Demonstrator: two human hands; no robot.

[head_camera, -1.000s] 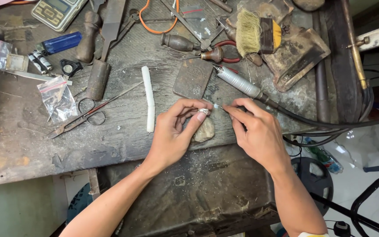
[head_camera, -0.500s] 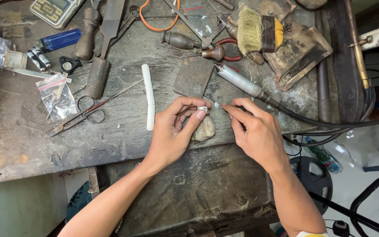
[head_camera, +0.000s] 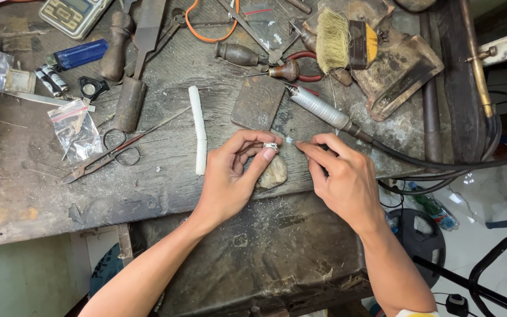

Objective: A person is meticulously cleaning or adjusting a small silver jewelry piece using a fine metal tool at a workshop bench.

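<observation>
jeweller's workshop: scarred workbench [head_camera: 42, 194], scattered hand tools [head_camera: 130, 88].

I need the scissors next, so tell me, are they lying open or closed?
Closed, nearly. The scissors lie flat on the bench, blades together in one thin line, finger loops almost touching.

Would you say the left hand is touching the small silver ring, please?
Touching. The head view shows the left hand pinching the silver ring between thumb and fingertips, with no gap visible.
</observation>
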